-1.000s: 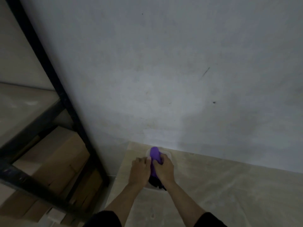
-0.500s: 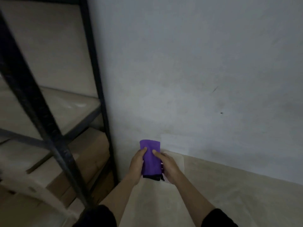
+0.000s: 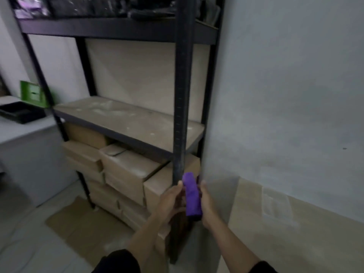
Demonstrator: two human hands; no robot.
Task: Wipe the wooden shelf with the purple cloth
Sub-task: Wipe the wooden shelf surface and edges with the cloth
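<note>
Purple cloth (image 3: pixel 192 195), folded into a narrow upright strip, sits low in the view near 6 o'clock, held in the air between both hands. From 9 o'clock the left hand (image 3: pixel 171 201) grips its left edge with fingers curled, the thumb tip near the strip's top. From 3 o'clock the right hand (image 3: pixel 206 201) clasps the right edge, thumb raised beside the top. Something dark shows under the cloth's lower end; what it is cannot be told.

At 11 o'clock from the cloth, well apart from it, lies the shelf (image 3: pixel 130 121), a pale wooden board marked with whitish smears. It sits in a black metal rack whose front post (image 3: pixel 182 95) stands just behind the cloth at 12 o'clock. Brown boxes (image 3: pixel 126 170) are stacked under the shelf, at 10 o'clock from the hands. On the rack's top level lie dark wrapped goods (image 3: pixel 118 6), too blurred to tell.

A grey wall (image 3: pixel 285 95) fills the view from 1 to 3 o'clock. Far out at 9 o'clock a white table (image 3: pixel 23 133) bears a black tray (image 3: pixel 19 113), with a green box (image 3: pixel 33 93) behind it. Flat cardboard (image 3: pixel 78 223) lies on the floor at 7 o'clock.
</note>
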